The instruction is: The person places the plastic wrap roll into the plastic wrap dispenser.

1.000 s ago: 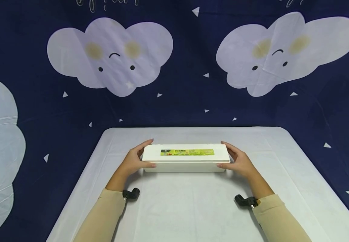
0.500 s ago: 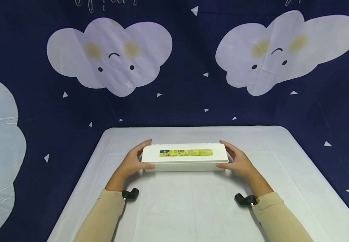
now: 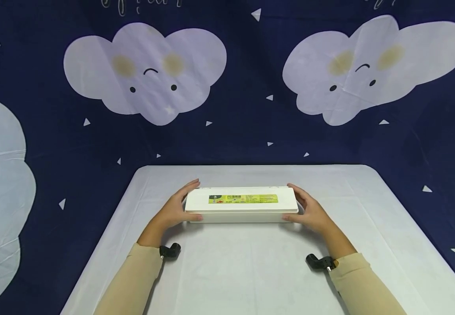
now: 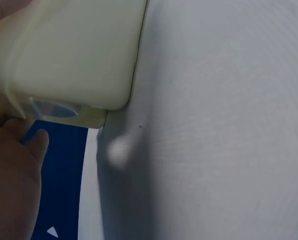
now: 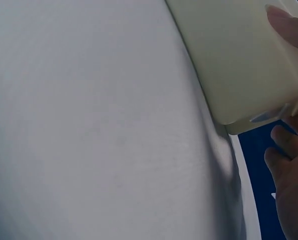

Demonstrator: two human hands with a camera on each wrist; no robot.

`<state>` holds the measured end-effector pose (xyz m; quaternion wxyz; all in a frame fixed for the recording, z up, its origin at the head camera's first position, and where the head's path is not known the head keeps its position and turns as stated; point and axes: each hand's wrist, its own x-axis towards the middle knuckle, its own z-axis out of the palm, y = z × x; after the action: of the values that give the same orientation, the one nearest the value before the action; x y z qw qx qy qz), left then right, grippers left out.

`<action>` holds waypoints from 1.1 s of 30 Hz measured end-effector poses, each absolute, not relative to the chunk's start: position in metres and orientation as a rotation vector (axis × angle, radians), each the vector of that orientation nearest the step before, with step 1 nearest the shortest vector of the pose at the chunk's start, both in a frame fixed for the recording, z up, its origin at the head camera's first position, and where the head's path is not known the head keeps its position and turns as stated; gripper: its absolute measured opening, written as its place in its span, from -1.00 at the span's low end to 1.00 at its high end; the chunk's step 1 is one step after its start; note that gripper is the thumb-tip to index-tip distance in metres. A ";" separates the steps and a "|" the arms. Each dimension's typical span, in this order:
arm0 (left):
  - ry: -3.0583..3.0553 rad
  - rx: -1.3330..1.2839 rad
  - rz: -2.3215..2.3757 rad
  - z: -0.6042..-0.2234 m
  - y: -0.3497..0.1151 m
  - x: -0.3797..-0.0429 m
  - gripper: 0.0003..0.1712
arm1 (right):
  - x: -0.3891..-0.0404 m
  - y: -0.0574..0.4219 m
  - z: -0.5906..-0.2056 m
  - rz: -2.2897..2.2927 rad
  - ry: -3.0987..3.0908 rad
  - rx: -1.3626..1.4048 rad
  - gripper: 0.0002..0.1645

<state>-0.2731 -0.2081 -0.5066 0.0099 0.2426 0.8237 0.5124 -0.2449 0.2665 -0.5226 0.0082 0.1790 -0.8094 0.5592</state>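
Observation:
A long white cling film box [image 3: 243, 216] with a yellow-green printed label [image 3: 243, 198] on its lid lies crosswise toward the table's far side. My left hand [image 3: 172, 210] grips its left end, thumb along the front face and fingers reaching round behind. At the opposite end, my right hand [image 3: 312, 210] holds it the same way. The lid looks down. Up close in the left wrist view, the box end [image 4: 73, 65] has a rounded corner and a clear window in its side. The right wrist view shows the thumb [image 5: 289, 27] on the box's front [image 5: 244, 65].
The table [image 3: 247, 271] has a white cloth with faint creases. Behind it hangs a dark blue curtain [image 3: 247, 122] printed with white clouds and small triangles. A black wrist camera is strapped on each forearm, by the beige sleeves [image 3: 132, 280].

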 end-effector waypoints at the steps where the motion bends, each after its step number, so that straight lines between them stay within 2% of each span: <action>1: 2.573 0.756 1.590 -0.507 -0.208 -0.273 0.39 | -0.245 0.266 -0.523 1.753 -2.523 0.563 0.35; 14: 2.601 0.743 1.594 -0.510 -0.205 -0.271 0.47 | -0.237 0.263 -0.521 1.742 -2.507 0.575 0.43; 20: 2.677 0.736 1.500 -0.503 -0.208 -0.268 0.35 | -0.236 0.266 -0.520 1.717 -2.522 0.558 0.40; 23: 2.754 0.723 1.407 -0.495 -0.209 -0.266 0.21 | -0.236 0.268 -0.521 1.657 -2.545 0.527 0.31; 26: 2.814 0.692 1.322 -0.485 -0.210 -0.265 0.09 | -0.237 0.269 -0.517 1.531 -2.593 0.449 0.13; 29: 2.861 0.629 1.231 -0.476 -0.210 -0.266 0.03 | -0.238 0.270 -0.509 1.414 -2.653 0.336 -0.06; 33: 2.910 0.573 1.082 -0.464 -0.208 -0.270 0.05 | -0.243 0.269 -0.491 1.322 -2.725 0.232 -0.13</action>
<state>-0.2701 -0.2080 -0.4641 -0.0077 0.1816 0.9217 0.3426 -0.2426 0.2686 -0.4913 0.0519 0.0763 -0.8959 0.4345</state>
